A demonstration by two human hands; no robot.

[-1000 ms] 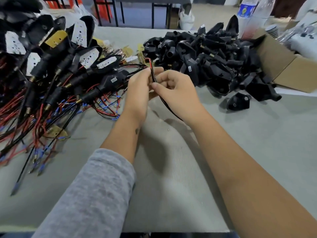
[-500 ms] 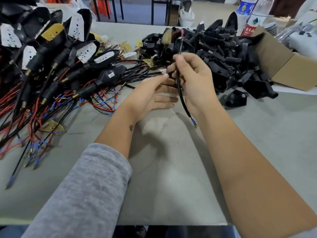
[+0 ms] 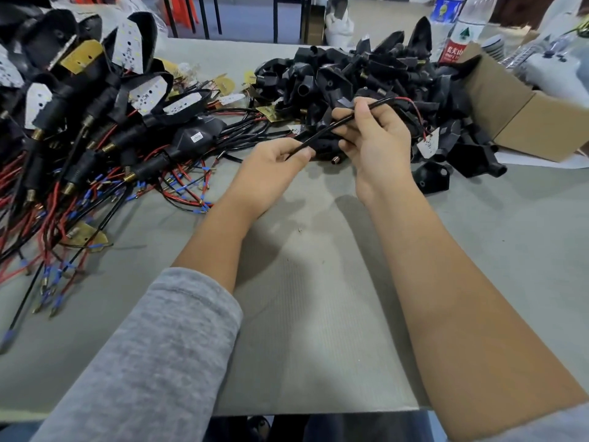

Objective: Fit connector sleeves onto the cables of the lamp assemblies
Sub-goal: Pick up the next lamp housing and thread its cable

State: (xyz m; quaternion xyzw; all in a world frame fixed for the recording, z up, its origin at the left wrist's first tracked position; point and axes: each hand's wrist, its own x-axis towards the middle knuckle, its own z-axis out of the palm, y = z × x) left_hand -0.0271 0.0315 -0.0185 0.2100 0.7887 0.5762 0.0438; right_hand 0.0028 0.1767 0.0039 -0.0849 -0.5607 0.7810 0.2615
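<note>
Above the table [image 3: 318,314], left hand [image 3: 271,167] and right hand [image 3: 376,138] apart, each pinching one black cable [image 3: 331,127].

Both arms reach forward over the desk [image 3: 318,346]. The left hand [image 3: 271,167] is palm down, its fingers curled, and it pinches one end of a thin black cable [image 3: 344,121]. The right hand [image 3: 376,138] is higher up, palm turned toward the person, and its fingertips pinch the same cable. The left arm wears a grey sleeve [image 3: 153,355]. The right forearm is bare.
</note>
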